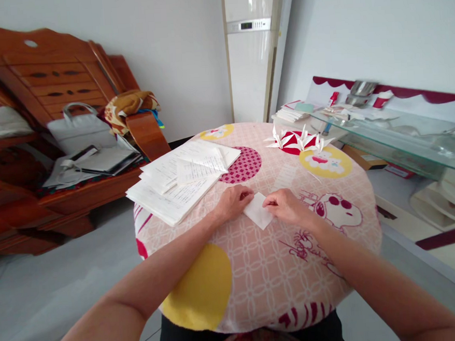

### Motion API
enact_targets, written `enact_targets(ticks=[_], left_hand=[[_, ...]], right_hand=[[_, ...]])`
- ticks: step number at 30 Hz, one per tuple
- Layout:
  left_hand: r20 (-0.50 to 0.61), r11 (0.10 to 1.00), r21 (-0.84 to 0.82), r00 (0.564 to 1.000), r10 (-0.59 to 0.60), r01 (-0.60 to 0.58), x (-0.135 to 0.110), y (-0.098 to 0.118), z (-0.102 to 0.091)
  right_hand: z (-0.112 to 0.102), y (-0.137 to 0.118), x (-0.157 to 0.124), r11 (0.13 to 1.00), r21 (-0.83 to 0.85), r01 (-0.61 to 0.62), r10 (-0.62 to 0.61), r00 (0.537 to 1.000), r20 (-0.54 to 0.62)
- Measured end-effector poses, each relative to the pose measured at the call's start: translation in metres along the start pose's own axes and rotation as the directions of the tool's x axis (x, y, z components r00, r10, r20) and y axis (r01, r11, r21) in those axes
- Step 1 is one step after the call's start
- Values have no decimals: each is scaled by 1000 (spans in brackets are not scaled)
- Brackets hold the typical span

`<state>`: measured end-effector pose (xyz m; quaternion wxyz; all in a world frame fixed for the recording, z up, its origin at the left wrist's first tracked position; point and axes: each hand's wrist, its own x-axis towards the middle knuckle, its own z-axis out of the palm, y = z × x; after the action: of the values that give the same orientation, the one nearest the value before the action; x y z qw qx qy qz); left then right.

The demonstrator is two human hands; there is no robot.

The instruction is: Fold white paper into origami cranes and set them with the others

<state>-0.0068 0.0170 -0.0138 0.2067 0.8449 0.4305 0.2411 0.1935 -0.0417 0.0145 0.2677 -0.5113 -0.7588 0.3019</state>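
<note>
A small folded white paper lies on the round table with its patterned pink cloth. My left hand presses on the paper's left corner with its fingers curled down. At the paper's right edge, my right hand pinches it between thumb and fingers. Both hands rest on the cloth near the table's middle.
A stack of printed white sheets lies at the table's left back. Several folded white paper cranes stand at the back right. A glass shelf with clutter is on the right, a wooden bench with bags on the left.
</note>
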Motion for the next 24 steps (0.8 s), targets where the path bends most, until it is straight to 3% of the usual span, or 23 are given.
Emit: enact_targets(ticks=[3,6,11,16,20,24], left_hand=[[82,996,-2,993,-86,86,4,8,-1],[120,992,-12,985,-123,125,9,10,0],[57,963,-246,994,-98,109,8,7,8],[-17,751,-659,997,-73,44,9,-1,11],[20,647,-760,997,-72,62,11,-4,8],[124,635,-754,986,-109,165,8,2,4]], right_hand=[[-3,3,22,963,96,-253,244,965,95],[-3,9,36,922,179,-344,325,937,127],[-2,18,42,899,260,-354,338,935,106],[-7,25,38,858,372,-356,314,934,168],[-11,24,34,801,512,-311,272,950,153],[-10,19,30,792,567,-225,207,973,96]])
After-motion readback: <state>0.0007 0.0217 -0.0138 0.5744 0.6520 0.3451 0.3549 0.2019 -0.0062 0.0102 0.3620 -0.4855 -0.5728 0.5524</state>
